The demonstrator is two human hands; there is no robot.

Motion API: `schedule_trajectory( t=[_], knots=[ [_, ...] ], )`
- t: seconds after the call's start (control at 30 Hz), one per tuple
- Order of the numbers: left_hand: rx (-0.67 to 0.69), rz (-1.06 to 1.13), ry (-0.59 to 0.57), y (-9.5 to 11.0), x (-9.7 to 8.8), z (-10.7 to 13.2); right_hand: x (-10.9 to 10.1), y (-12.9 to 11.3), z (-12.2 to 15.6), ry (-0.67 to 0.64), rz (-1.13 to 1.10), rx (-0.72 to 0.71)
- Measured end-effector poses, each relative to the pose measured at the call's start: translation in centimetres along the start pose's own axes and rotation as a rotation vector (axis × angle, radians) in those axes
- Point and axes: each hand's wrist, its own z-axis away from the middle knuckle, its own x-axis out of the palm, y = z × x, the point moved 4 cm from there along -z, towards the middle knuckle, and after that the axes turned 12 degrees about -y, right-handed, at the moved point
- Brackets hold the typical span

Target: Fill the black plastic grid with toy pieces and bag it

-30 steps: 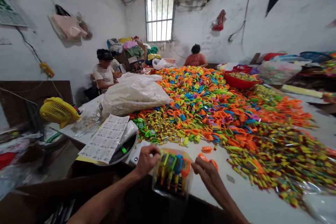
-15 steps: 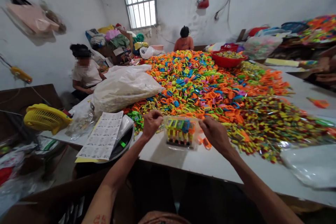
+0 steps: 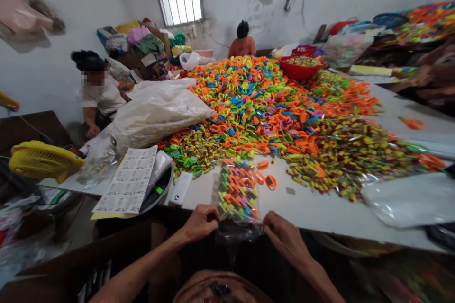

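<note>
A clear plastic bag (image 3: 239, 232) filled with rows of small colourful plastic pieces (image 3: 237, 184) lies flat at the table's front edge, its loose end hanging over toward me. My left hand (image 3: 203, 222) is closed on the left corner of that end, thumb against fingers. At the opposite corner my right hand (image 3: 282, 232) pinches the bag too. Just beyond the bag, a few orange toy watches (image 3: 270, 182) lie on the white table (image 3: 273, 213). Behind them rises a big heap of toy watches (image 3: 249, 109) in orange, green, blue and yellow.
To the left, printed sheets (image 3: 126, 182) rest over a round tub, beside a white device (image 3: 181, 189). A large plastic sack (image 3: 156, 113) and yellow basket (image 3: 44, 158) are farther left. Small yellow-red pieces (image 3: 351, 156) and plastic bags (image 3: 408, 199) lie right. People sit around the table.
The bag stood upright between my hands and now lies flat, its packed contents showing from above. Both hands have come down toward me, to the table edge. The camera view has shifted.
</note>
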Motion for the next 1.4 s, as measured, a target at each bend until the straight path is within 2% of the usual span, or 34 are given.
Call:
schedule_trajectory(
  t=[0.07, 0.13, 0.23, 0.33, 0.5, 0.6, 0.7, 0.87, 0.97, 1.07, 1.13, 1.23, 1.3, 1.4],
  knots=[
    [-0.044, 0.006, -0.037, -1.2, 1.3, 1.0, 0.0, 0.2, 0.9, -0.03, -0.014, 0.041],
    [-0.079, 0.039, -0.016, -1.9, 1.8, 2.0, -0.2, 0.1, 1.6, -0.027, -0.094, 0.074],
    [-0.146, 0.08, 0.116, -2.8, 1.2, 2.8, -0.7, -0.4, 1.9, 0.003, -0.179, 0.167],
    [-0.207, -0.02, 0.229, -3.7, 0.6, 2.5, -0.1, -1.6, 1.1, -0.052, -0.043, 0.325],
    [-0.288, -0.175, 0.062, -5.2, 2.7, 0.1, 1.7, -4.7, -0.9, -0.164, 0.163, 0.474],
    [-0.218, -0.1, 0.064, -5.9, 4.2, -1.3, 2.3, -5.5, -1.6, -0.168, 0.157, 0.527],
    [-0.13, -0.03, 0.075, -6.3, 5.5, -2.4, 2.6, -5.9, -2.4, -0.191, 0.124, 0.521],
    [-0.063, -0.022, 0.097, -6.7, 6.7, -3.4, 2.8, -6.8, -3.8, -0.184, 0.167, 0.552],
    [-0.056, -0.013, 0.097, -7.0, 6.7, -3.6, 2.9, -5.8, -4.3, -0.2, 0.226, 0.524],
    [-0.071, -0.006, 0.12, -7.0, 6.4, -2.5, 3.7, -3.6, -4.2, -0.192, 0.242, 0.405],
    [-0.098, -0.013, 0.165, -7.0, 6.2, -1.2, 4.5, -1.9, -3.6, -0.132, 0.208, 0.313],
    [-0.14, -0.032, 0.23, -7.3, 5.9, 0.7, 5.3, 0.2, -2.2, 0.028, 0.144, 0.221],
    [-0.155, -0.035, 0.271, -7.6, 5.7, 1.6, 5.1, 0.7, -1.2, 0.109, 0.155, 0.203],
    [-0.159, -0.02, 0.3, -7.9, 5.4, 2.0, 3.6, 0.0, -0.6, 0.093, 0.236, 0.309]
  ],
)
